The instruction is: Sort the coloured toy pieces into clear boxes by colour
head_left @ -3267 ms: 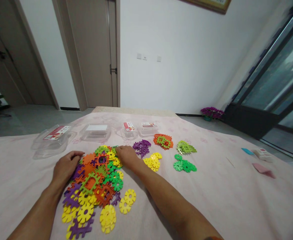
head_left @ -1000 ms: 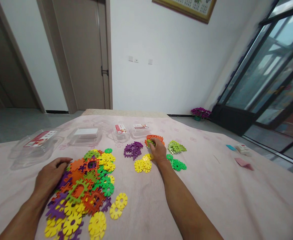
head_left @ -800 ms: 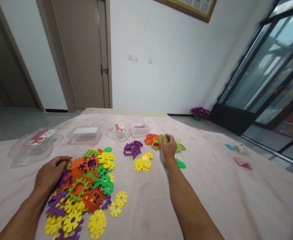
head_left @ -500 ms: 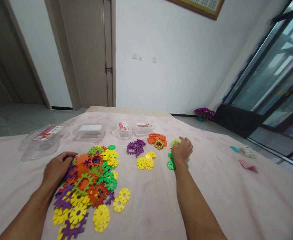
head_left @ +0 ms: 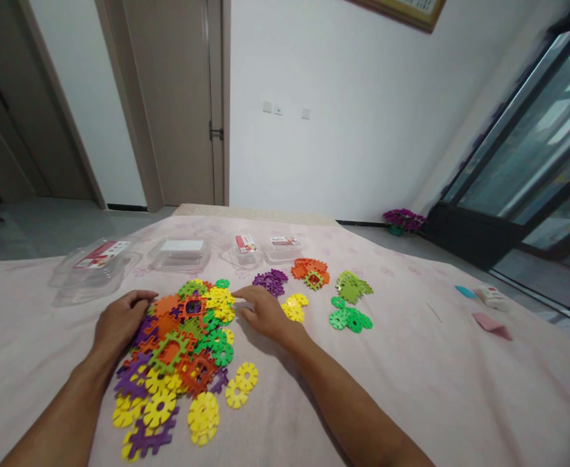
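Note:
A mixed pile of plastic interlocking pieces, among them orange squares (head_left: 172, 352), yellow notched discs (head_left: 159, 408) and purple squares (head_left: 133, 376), lies in front of me. Along its left edge rests my left hand (head_left: 122, 324), fingers stretched out against the pieces, some hidden. My right hand (head_left: 265, 312) is at the pile's right side. Its index finger reaches the yellow discs (head_left: 220, 302) at the top right, thumb apart, nothing visible in its grip. Sorted groups lie beyond: purple pieces (head_left: 271, 281), yellow discs (head_left: 295, 307), orange squares (head_left: 308, 267), light green squares (head_left: 351, 287), green discs (head_left: 350, 319).
Clear plastic boxes (head_left: 180, 256) with labels stand along the back of the pink cloth-covered table (head_left: 411, 363). On the right lie a thin stick (head_left: 434, 312), a blue piece (head_left: 465, 292), a white block (head_left: 491, 298) and a pink cloth (head_left: 491, 325).
My right hand has moved left from the green groups to the yellow discs on the pile, uncovering the light green squares. My left hand stays at the pile. The view shifted slightly.

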A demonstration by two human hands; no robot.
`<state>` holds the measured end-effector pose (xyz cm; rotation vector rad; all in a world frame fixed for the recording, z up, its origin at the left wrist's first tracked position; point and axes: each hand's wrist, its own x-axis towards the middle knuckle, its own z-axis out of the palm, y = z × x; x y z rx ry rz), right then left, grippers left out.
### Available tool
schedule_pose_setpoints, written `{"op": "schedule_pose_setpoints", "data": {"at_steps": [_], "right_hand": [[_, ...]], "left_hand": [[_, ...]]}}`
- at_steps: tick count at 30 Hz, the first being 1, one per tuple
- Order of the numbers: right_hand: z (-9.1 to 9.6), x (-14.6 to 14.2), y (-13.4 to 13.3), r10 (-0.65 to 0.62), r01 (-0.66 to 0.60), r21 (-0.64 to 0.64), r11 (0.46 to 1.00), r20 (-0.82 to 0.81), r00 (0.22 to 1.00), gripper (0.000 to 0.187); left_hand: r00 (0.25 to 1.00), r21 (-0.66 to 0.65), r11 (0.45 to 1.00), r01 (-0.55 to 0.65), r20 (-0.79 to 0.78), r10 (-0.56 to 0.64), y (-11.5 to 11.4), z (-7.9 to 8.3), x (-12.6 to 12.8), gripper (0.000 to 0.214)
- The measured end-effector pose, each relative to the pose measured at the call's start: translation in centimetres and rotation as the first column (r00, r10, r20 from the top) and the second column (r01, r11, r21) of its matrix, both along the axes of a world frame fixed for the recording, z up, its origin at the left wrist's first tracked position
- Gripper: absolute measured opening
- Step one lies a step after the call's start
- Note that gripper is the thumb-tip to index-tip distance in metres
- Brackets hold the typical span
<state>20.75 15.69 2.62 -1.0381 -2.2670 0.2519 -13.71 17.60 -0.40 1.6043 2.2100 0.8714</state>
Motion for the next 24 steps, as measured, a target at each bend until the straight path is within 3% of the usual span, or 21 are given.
{"op": "schedule_pose_setpoints", "data": {"at_steps": [5, 11, 24], "right_hand": [[-0.1, -2.0, -1.0, 0.023, -0.016, -0.044, 0.999, 0.179, 0.984, 0.037], [-0.9, -2.6, -0.7, -0.041, 0.041, 0.002, 0.999, 0.233, 0.972, 0.027], [-3.4, -1.6, 1.4, -0.001, 0.001, -0.017, 1.0, 0.002, 1.0, 0.024]], "left_hand": [[0.998, 0.006, 0.999, -0.034, 0.05, 0.033, 0.2, -0.2, 0.0, 0.033], [0.998, 0.011, 0.999, -0.036, 0.049, 0.035, 0.1, -0.2, 0.0, 0.034], [0.998, 0.008, 0.999, -0.038, 0.045, 0.038, 0.2, -0.1, 0.0, 0.032]]}}
